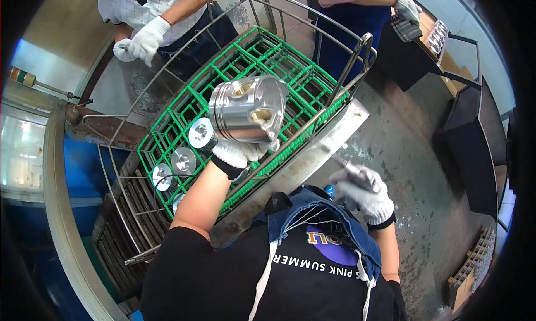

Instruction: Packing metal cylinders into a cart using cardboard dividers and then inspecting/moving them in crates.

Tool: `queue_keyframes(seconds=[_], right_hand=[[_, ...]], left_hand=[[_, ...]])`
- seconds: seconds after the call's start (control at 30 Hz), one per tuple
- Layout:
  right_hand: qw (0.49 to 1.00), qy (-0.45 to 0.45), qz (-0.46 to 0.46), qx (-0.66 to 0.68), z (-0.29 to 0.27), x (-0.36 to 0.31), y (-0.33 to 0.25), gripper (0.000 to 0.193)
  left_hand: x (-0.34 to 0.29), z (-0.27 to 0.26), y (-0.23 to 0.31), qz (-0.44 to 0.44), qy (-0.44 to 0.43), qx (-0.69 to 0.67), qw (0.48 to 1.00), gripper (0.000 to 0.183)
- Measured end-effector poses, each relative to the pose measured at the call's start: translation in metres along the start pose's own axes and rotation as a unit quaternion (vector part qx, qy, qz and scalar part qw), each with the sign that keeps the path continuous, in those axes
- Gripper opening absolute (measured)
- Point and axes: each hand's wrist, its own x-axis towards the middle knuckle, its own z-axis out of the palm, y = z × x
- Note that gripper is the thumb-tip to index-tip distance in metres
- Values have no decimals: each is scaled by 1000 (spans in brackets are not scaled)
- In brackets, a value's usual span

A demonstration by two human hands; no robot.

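A large shiny metal piston (237, 111), with ring grooves and a brassy pin bore, is held up over the green basket by my left hand (240, 151). White glove fabric shows under the piston, and most of those fingers are hidden by it. My right hand (365, 195), also gloved in white, is closed round a slim grey hand tool (347, 163) to the right of the basket. Motion smears that tool, so its exact kind is unclear. Several more pistons stand in the basket's cells, among them a piston (183, 161) left of my forearm.
The green-coated wire basket (192, 92) sits inside a steel rail frame (290, 0). A metal ledge (346, 122) runs along its right side. Across it, a co-worker's gloved hands (148, 39) are near the rail; another co-worker's glove (407, 8) is by a dark bench (399, 69).
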Motion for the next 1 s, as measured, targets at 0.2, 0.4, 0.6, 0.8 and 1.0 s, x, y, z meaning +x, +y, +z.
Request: queue_keyframes(seconds=[0.2, 0.4, 0.6, 0.8, 1.0], right_hand=[[999, -20, -41, 17, 6, -4, -4, 25], [968, -72, -176, -162, 6, 1, 7, 19], [947, -41, -210, -238, 6, 5, 18, 19], [994, 0, -81, -79, 13, 9, 4, 23], [986, 36, -31, 162, 15, 24, 4, 29]], left_hand=[[2, 22, -6, -3, 3, 33, 999, 60], [10, 32, -1, 201, 189, 148, 950, 55], [18, 27, -6, 179, 244, 120, 946, 55], [17, 46, -12, 164, 248, 102, 949, 63], [12, 46, -8, 128, 283, 53, 949, 64]])
